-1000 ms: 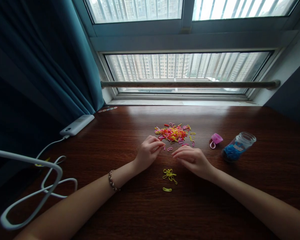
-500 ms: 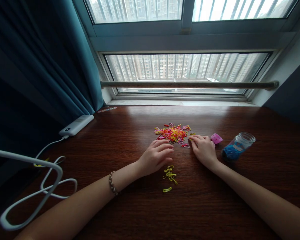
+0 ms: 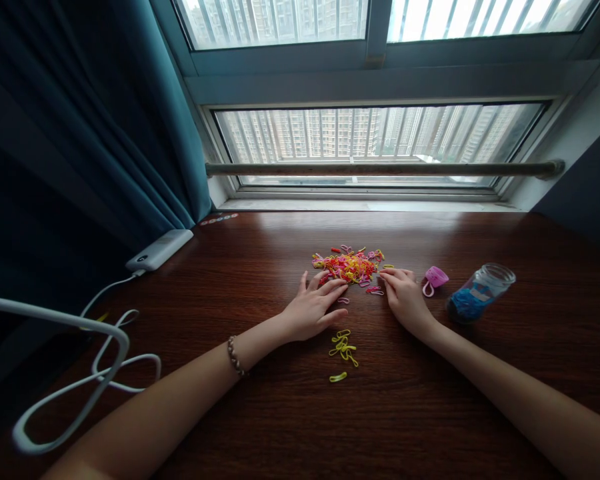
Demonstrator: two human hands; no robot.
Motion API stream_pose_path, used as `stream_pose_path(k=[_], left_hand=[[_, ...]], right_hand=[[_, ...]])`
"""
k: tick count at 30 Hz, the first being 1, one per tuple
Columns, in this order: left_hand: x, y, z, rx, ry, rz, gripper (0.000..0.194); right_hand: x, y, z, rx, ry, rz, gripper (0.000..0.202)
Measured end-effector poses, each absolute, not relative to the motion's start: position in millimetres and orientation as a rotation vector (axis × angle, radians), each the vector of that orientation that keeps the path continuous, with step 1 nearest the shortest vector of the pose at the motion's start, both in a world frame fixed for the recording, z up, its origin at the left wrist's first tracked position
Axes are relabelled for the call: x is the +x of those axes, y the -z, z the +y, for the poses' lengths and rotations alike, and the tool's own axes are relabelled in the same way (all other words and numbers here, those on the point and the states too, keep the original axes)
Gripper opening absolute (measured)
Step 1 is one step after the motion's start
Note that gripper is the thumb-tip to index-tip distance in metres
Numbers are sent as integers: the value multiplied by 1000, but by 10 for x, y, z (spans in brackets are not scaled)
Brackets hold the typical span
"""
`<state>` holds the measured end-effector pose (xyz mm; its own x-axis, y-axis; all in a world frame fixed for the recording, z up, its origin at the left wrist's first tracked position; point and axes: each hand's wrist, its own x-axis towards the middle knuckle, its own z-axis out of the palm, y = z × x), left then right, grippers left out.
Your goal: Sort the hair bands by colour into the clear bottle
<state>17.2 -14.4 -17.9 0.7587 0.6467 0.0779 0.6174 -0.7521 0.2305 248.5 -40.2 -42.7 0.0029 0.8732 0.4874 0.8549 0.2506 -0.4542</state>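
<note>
Right fingers: grip too small to tell. Curtain, white cable cut off by left edge.

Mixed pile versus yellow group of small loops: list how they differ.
The mixed pile has pink, red and yellow pieces; the yellow group is all yellow. The pile is larger and densely heaped; the yellow group is a few loosely bunched pieces. The left hand is at the pile's near edge; no hand touches the yellow group. Both lie on the dark wooden tabletop.
</note>
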Motion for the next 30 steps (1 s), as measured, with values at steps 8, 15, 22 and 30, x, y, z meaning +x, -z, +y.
stream_pose_path(k=[8,15,22,30], left_hand=[[132,146,-133,2668,-558,914,45],[71,235,-59,2306,-1066,999,10],[45,207,-96,2301,-991,730,12],[180,22,-405,2539,-619,87,9]], right_hand=[[2230,122,-716,-1071,-384,-1849,22],[2004,36,-989,-650,-669,-2313,24],[2339,196,-615,-1404,-79,-1820,26],[2473,433,-492,-1903,215,-1895,31]])
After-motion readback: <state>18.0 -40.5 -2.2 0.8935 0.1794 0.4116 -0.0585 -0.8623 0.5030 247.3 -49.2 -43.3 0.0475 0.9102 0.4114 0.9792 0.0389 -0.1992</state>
